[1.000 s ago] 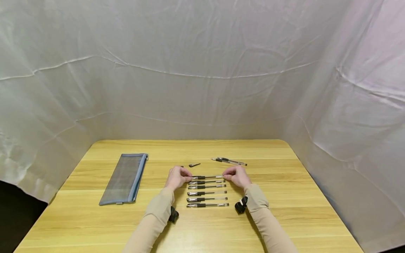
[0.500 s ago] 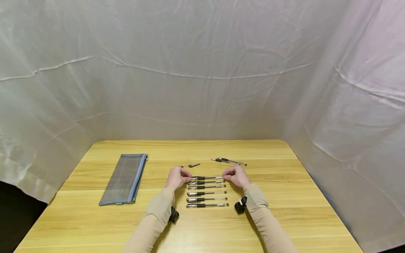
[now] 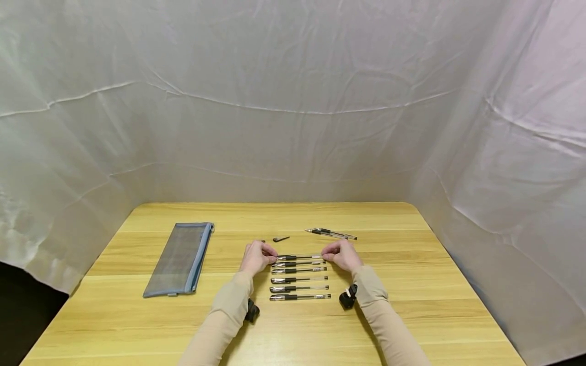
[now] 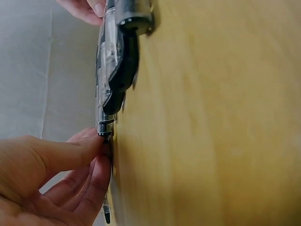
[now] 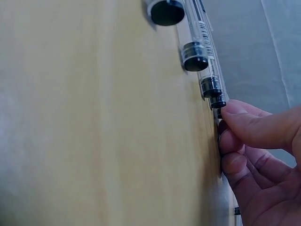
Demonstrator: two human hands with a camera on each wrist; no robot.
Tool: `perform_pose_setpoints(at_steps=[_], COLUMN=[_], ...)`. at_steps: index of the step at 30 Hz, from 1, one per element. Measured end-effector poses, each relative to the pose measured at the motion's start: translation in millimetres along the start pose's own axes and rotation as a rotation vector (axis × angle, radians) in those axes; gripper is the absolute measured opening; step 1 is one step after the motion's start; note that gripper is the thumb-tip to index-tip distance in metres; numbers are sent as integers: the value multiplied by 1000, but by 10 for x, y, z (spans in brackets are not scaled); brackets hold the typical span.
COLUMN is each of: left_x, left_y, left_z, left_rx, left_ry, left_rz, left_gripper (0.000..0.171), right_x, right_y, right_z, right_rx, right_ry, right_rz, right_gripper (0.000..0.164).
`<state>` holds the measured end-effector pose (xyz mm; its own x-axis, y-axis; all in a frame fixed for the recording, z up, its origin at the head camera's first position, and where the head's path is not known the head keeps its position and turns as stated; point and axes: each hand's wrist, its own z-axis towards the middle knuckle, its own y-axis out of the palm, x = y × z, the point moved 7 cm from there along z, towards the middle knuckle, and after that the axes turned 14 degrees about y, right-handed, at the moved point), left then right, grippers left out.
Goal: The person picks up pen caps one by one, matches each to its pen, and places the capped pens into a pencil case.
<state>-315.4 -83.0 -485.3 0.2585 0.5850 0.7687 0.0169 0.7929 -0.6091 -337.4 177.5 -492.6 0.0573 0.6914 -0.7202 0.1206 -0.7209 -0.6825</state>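
Several capped black gel pens (image 3: 299, 297) lie side by side in a column on the wooden table (image 3: 293, 335), caps to the left. My left hand (image 3: 257, 257) pinches the cap end of the farthest gel pen (image 3: 299, 257) between thumb and fingers. At that pen's other end, my right hand (image 3: 343, 255) pinches the clear barrel's tip. In the left wrist view, the left thumb (image 4: 77, 153) is right at the end of the row of pens. The right wrist view has the right thumb (image 5: 254, 127) beside the black end plugs; the fingers hide the held pen's end.
Beyond the hands lie a loose pen cap (image 3: 281, 239) and two uncapped pens (image 3: 331, 233) close together. A grey mesh zip pouch (image 3: 178, 262) with blue edging lies flat at the left. Pale fabric (image 3: 284, 142) hangs around the table's back and sides.
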Motion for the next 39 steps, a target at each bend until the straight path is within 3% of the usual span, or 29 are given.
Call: perform_pose_setpoints(at_steps=[8,17,26,30,35,39], left_x=[-11,10,-31,-35,-53,-52], left_y=[-9,-47,-93,-120,-145,-166], left_z=[-22,-73,-105,-115,-122,-130], left_rx=[9,25,67,74,86,99], left_ry=[-40,-46,-5,9,20,40], left_rz=[-38,-66,-133,-174,-176,-169], left_gripper=[10,9,15,20,22,21], right_x=[50,150,219,295,400,457], right_y=[0,-59,-178,-226,-302,-389], right_z=[-2,-66,-92,-74,-54,-27], right_rx=[6,15,99,126,165,235], right_ry=[8,69,81,127,185,177], right_rz=[71,295,404,453,534,579], right_gripper=[9,23,30,34,40,41])
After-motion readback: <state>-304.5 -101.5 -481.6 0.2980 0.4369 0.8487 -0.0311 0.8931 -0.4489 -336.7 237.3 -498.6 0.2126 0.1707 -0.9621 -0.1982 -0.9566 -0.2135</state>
